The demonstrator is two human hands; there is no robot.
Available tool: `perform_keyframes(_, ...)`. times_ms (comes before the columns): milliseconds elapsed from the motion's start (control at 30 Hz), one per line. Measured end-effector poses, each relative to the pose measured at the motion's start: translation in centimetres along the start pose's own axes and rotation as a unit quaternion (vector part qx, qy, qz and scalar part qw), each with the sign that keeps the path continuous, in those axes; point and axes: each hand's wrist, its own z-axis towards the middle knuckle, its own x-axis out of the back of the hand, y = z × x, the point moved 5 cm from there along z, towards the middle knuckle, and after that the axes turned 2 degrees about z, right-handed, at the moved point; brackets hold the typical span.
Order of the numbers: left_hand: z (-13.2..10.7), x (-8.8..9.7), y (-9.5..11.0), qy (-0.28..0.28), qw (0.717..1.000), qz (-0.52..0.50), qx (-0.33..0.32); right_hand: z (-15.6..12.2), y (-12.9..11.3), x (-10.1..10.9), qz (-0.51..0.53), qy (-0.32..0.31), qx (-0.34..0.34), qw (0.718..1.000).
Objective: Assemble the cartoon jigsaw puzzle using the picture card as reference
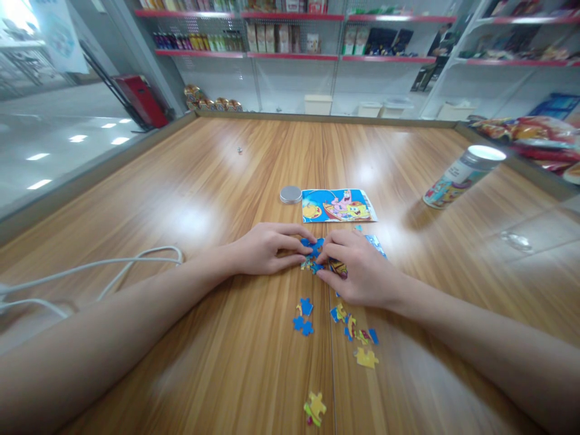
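My left hand (267,248) and my right hand (357,266) meet at the middle of the wooden table (226,181), fingers pinched on a small cluster of joined blue puzzle pieces (312,249). More joined pieces lie partly hidden under my right hand. Several loose blue and yellow pieces (348,329) are scattered just in front of my hands, and one yellow piece (315,408) lies closest to me. A cartoon reference picture (338,205) lies flat beyond my hands.
A round metal lid (290,194) sits beside the picture. A printed tube can (462,176) stands at the right. White cables (90,269) trail in from the left. Snack bags (530,136) lie far right; shop shelves (290,57) line the back.
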Motion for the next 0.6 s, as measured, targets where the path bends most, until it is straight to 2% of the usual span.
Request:
perform_keyframes(300, -0.05, 0.10, -0.03, 0.005, 1.000, 0.001, -0.003, -0.16, -0.44, 0.56, -0.024, -0.021, 0.023, 0.999)
perform_keyframes(600, -0.06, 0.15, 0.10, 0.010, 1.000, 0.003, -0.002, 0.13, 0.18, 0.11, -0.011, -0.062, -0.066, 0.996)
